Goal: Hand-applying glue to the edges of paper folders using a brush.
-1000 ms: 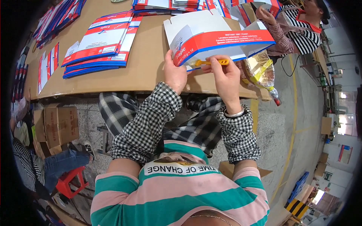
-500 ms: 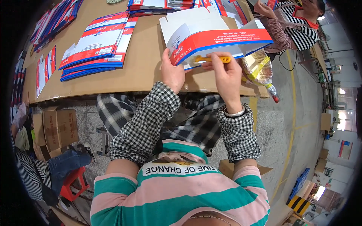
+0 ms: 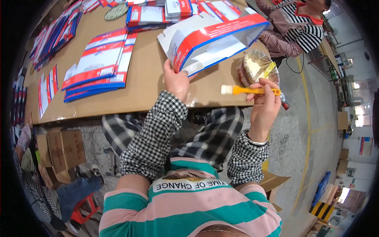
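My left hand (image 3: 177, 81) is closed on the near left corner of a printed carton (image 3: 219, 31), white, red and blue, partly opened out. The carton is tilted, and its white inside shows toward me. Between the fingers of my right hand (image 3: 265, 103) lies a small brush (image 3: 252, 90) with a yellow handle and pale bristles pointing left. The brush is apart from the carton, just in front of a plastic-lined tub (image 3: 256, 65) that holds a pale substance. A yellow strip lies across the tub's rim.
Flat printed cartons (image 3: 98, 59) lie stacked on the brown tabletop (image 3: 148, 79), with more piles (image 3: 57, 35) at the far left and far middle. A co-worker in a striped top (image 3: 298, 29) is at the right. An open cardboard box (image 3: 63, 152) stands on the floor at the left.
My right hand has moved right and down with the brush, away from the carton to beside the tub. The carton has shifted left and tilted, its right end rising.
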